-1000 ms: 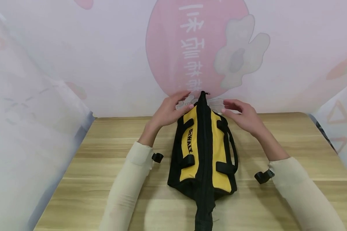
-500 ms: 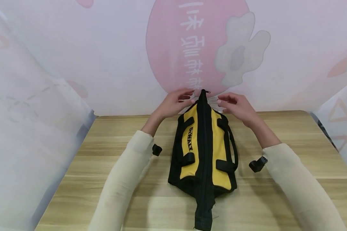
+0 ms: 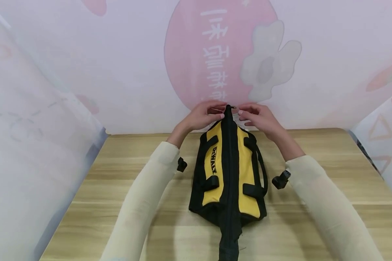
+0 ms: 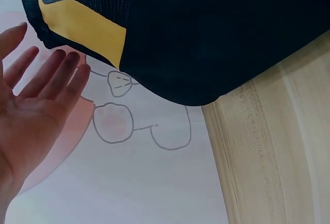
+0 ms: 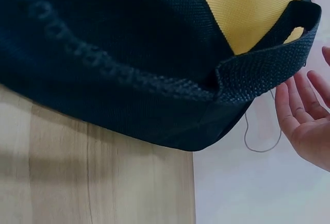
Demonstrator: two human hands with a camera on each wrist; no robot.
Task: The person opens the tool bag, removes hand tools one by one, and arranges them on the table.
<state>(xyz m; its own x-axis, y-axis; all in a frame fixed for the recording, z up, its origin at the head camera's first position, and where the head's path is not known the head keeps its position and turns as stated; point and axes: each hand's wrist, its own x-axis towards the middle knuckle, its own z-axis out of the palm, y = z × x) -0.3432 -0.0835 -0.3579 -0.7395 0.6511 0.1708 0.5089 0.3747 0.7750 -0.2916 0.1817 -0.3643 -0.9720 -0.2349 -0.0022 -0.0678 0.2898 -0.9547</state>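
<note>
A yellow and black tool bag (image 3: 243, 163) marked DEWALT lies lengthwise on the table in the head view, its black zip strip (image 3: 229, 159) running down the middle. At the far tip a small zipper pull (image 3: 233, 107) sticks out to the right. My left hand (image 3: 204, 115) is beside that tip, thumb right at the strip's left edge. From the right, my right hand (image 3: 259, 117) reaches toward the pull, fingertips just short of it. Both wrist views show loosely extended fingers at the bag's far end: the left hand (image 4: 38, 105) and the right hand (image 5: 307, 116) grip nothing there.
The wood-grain table (image 3: 127, 174) ends at a pale printed curtain (image 3: 134, 72) behind the bag. More curtain hangs on the left and right. A black strap handle (image 3: 262, 166) loops out on the bag's right side. The strip's near end hangs toward the front.
Both hands have moved inward to the bag's far tip, the right hand shifting left the most. The bag stays in place on the table.
</note>
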